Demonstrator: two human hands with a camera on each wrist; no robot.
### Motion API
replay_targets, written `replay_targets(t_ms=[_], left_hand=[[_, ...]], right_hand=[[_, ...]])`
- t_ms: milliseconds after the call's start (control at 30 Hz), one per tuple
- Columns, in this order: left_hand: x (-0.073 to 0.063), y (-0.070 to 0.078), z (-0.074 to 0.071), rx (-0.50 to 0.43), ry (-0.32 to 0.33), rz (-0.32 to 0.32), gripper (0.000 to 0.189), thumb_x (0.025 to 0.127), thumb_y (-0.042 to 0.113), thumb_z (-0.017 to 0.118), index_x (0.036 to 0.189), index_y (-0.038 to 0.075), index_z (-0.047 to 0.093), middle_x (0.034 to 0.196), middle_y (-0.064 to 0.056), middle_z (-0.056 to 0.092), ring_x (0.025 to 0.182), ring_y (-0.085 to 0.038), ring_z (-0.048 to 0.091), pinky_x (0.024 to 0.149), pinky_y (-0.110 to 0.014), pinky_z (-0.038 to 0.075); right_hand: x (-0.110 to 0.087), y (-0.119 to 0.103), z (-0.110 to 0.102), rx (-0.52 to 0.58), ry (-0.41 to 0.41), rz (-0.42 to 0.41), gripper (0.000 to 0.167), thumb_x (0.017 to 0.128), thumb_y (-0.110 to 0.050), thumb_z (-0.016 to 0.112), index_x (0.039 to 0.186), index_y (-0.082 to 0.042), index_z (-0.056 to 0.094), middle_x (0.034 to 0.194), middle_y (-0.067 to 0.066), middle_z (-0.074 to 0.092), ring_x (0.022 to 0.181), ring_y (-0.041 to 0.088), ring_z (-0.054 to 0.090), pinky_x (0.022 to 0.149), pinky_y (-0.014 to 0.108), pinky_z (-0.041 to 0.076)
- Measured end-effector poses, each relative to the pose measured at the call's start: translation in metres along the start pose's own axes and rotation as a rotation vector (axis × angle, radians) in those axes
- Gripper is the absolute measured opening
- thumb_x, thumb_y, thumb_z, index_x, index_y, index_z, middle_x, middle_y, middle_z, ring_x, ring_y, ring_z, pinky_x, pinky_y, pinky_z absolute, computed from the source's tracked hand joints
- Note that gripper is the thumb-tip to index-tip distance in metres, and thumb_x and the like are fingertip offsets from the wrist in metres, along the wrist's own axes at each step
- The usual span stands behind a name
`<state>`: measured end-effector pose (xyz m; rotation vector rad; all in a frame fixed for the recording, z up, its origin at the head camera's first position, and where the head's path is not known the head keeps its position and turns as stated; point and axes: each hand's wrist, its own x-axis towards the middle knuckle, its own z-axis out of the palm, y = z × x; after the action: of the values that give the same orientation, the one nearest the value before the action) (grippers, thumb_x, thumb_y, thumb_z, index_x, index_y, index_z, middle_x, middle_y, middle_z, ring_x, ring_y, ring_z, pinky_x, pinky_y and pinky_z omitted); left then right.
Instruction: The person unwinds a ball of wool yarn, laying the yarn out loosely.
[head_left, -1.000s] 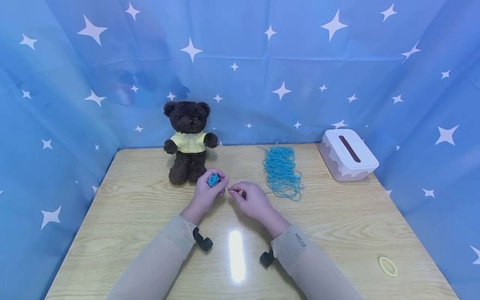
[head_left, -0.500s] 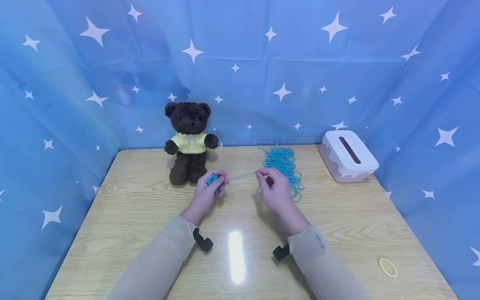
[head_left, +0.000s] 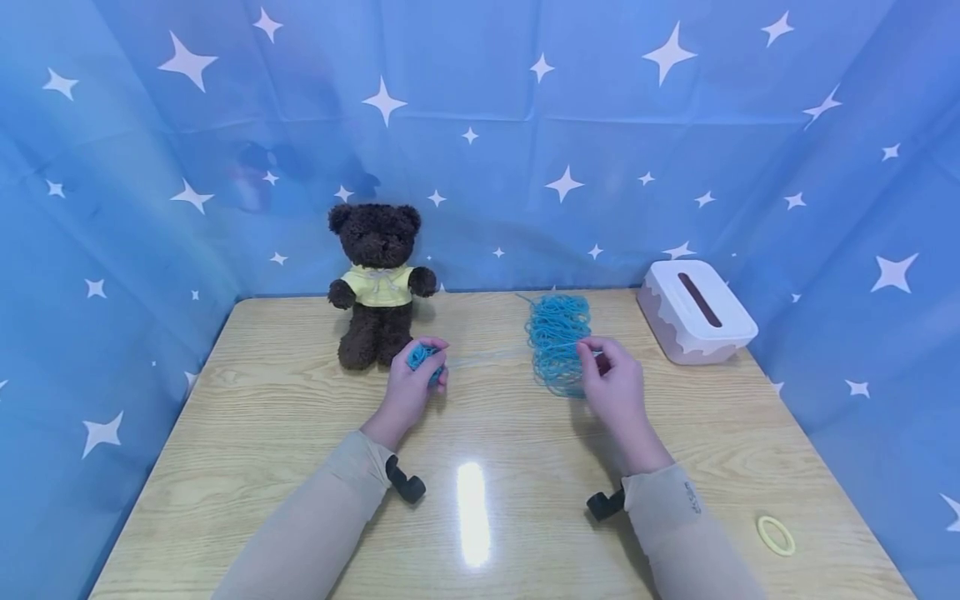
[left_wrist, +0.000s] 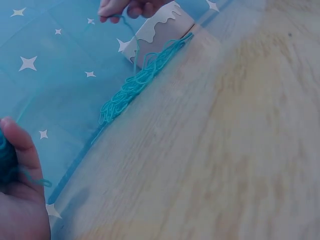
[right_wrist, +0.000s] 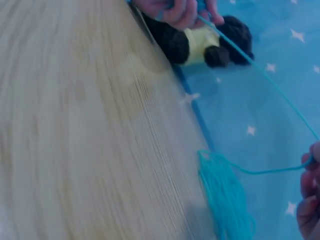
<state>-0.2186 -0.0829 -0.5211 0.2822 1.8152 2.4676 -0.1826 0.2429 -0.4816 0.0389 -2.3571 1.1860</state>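
My left hand (head_left: 408,392) grips a small ball of teal yarn (head_left: 418,356) just in front of the teddy bear's feet. In the left wrist view that yarn ball (left_wrist: 6,157) shows at the left edge, partly hidden by the fingers. To the right, my right hand (head_left: 618,387) pinches the yarn strand (right_wrist: 265,77) between thumb and fingertips. The strand stretches taut between both hands. From the right fingertips it also droops to a loose heap of teal yarn (head_left: 558,321) lying on the table, which the right hand partly overlaps in the head view.
A dark brown teddy bear (head_left: 377,283) in a yellow hoodie stands at the back left of the wooden table (head_left: 300,475). A white-topped tissue box (head_left: 697,312) is at the back right. Near the right front lies a pale yellow ring (head_left: 776,535). Blue starry curtains enclose the table.
My right hand has moved rightward, away from the left hand, drawing the strand out between them to the front of the yarn heap. The left hand has hardly moved with its ball.
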Motion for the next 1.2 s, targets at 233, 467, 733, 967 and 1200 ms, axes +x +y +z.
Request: replay_targets(t_ms=[233, 467, 733, 967, 1200], left_hand=[[0.001, -0.001, 0.0, 0.022, 0.05, 0.056, 0.031, 0.107, 0.004, 0.064, 0.129, -0.017, 0.054, 0.094, 0.0, 0.064, 0.067, -0.011, 0.058, 0.058, -0.022, 0.052], [0.002, -0.001, 0.0, 0.063, 0.209, 0.168, 0.017, 0.105, 0.007, 0.07, 0.115, -0.005, 0.065, 0.073, 0.007, 0.059, 0.055, -0.01, 0.048, 0.05, -0.024, 0.041], [0.002, 0.0, -0.001, 0.038, 0.156, 0.109, 0.025, 0.107, 0.008, 0.069, 0.126, -0.005, 0.06, 0.085, 0.006, 0.063, 0.061, -0.01, 0.049, 0.054, -0.024, 0.041], [0.002, 0.0, 0.0, -0.11, 0.001, 0.034, 0.02, 0.111, 0.007, 0.061, 0.127, -0.003, 0.058, 0.087, 0.001, 0.062, 0.064, -0.011, 0.048, 0.056, -0.024, 0.038], [0.001, 0.001, 0.002, -0.236, -0.088, 0.012, 0.017, 0.11, -0.001, 0.05, 0.125, 0.001, 0.057, 0.09, -0.002, 0.062, 0.065, -0.012, 0.047, 0.06, -0.024, 0.038]], right_hand=[[0.001, 0.023, -0.02, -0.15, 0.026, 0.09, 0.02, 0.11, -0.022, 0.068, 0.115, -0.006, 0.08, 0.092, 0.014, 0.075, 0.07, 0.01, 0.057, 0.061, 0.02, 0.045], [0.0, 0.043, -0.03, -0.31, -0.075, 0.143, 0.02, 0.108, -0.019, 0.068, 0.111, -0.005, 0.082, 0.111, 0.018, 0.081, 0.083, 0.03, 0.071, 0.073, 0.036, 0.053], [-0.002, 0.04, -0.027, -0.375, -0.32, 0.217, 0.026, 0.107, -0.026, 0.07, 0.12, -0.006, 0.082, 0.113, 0.017, 0.083, 0.102, 0.034, 0.077, 0.088, 0.054, 0.061], [-0.008, 0.012, -0.002, -0.3, -0.233, 0.053, 0.028, 0.106, -0.023, 0.07, 0.126, -0.005, 0.077, 0.12, 0.02, 0.072, 0.097, 0.037, 0.07, 0.083, 0.056, 0.058], [-0.024, -0.035, 0.044, -0.068, -0.399, -0.113, 0.034, 0.109, -0.028, 0.069, 0.136, -0.008, 0.074, 0.133, 0.015, 0.075, 0.091, 0.021, 0.075, 0.081, 0.039, 0.065]])
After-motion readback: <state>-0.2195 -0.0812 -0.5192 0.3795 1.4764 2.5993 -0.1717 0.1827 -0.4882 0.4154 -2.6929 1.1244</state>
